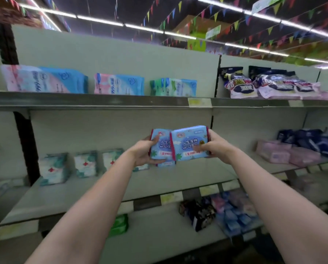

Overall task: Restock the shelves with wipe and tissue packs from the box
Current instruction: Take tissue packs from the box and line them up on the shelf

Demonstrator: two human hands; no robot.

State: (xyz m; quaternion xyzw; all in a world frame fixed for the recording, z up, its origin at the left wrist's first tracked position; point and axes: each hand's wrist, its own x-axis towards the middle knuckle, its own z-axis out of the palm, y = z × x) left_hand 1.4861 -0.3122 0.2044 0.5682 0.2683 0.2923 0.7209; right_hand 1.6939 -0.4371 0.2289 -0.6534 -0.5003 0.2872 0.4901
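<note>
I hold two light-blue packs with dark red side seams up in front of the middle shelf (102, 189). My left hand (143, 152) grips the left blue pack (160, 147) from its left side, thumb on the front. My right hand (211, 146) grips the right blue pack (188, 142) from its right side. The two packs touch edge to edge, the right one slightly overlapping the left. Below the left pack another blue pack (166, 164) peeks out. The box is out of view.
White and teal packs with red crosses (53, 168) stand at the left of the middle shelf, pink packs (281, 155) and navy packs (311, 141) at its right. The top shelf (83, 101) carries pink-blue packs (43, 79) and dark-and-white bags (264, 85). Lower shelves hold a green pack (120, 224) and mixed packs (226, 210).
</note>
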